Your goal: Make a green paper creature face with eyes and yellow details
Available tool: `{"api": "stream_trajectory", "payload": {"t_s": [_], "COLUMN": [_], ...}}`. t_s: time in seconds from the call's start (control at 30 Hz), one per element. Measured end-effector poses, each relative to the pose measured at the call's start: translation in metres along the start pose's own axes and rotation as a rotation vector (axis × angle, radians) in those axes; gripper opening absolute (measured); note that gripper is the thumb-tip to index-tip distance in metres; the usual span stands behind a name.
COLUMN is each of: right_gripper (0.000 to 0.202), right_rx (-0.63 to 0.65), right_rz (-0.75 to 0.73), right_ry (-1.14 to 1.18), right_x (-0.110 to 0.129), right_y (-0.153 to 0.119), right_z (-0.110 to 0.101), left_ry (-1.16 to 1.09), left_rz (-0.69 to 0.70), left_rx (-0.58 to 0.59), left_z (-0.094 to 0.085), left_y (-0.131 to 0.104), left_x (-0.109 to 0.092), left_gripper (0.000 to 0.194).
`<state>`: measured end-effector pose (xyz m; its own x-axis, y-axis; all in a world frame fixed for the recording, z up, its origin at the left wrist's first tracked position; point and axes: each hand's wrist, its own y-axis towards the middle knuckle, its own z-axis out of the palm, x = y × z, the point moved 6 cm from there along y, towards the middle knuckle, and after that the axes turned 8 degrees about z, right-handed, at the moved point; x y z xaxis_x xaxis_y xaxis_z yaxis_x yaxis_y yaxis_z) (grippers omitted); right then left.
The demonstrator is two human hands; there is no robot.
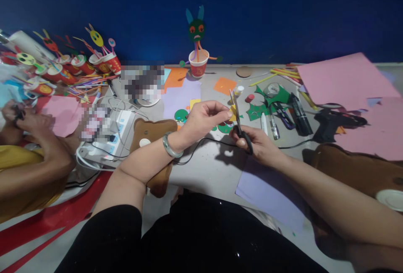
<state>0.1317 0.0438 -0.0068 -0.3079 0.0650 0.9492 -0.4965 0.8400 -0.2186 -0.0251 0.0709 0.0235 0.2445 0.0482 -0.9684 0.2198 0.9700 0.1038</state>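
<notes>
My left hand [209, 117], with a bangle [171, 145] on its wrist, pinches a small piece of yellow paper [233, 113] between thumb and fingertips. In my right hand [253, 140] is a pair of scissors [238, 115] with black handles, blades pointing up and away from me. The blades stand right at the yellow paper; whether they are parted I cannot tell. Below and behind my hands, cut green paper circles [181, 116] lie on the table. Farther back stands a red paper cup [198, 68] carrying a green paper head [197, 30] on coloured stems.
A black glue gun [336, 122] and pink paper [349, 75] lie at right, beside markers [299, 115] and green scraps [258, 111]. A cable [220, 140] crosses under my hands. At left are a power strip [121, 132], decorated cups [102, 61] and a co-worker's hands [23, 117].
</notes>
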Motion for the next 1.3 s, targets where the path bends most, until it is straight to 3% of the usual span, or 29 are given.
{"api": "stream_trajectory", "payload": {"t_s": [1.3], "right_gripper": [0.061], "right_rx": [-0.016], "right_rz": [0.085], "right_ry": [-0.055], "right_x": [0.002], "right_y": [0.001], "right_z": [-0.011], "left_ry": [0.085], "left_rz": [0.041], "left_rx": [-0.002], "left_z": [-0.008], "left_y": [0.004], "left_x": [-0.002], "left_gripper": [0.031]}}
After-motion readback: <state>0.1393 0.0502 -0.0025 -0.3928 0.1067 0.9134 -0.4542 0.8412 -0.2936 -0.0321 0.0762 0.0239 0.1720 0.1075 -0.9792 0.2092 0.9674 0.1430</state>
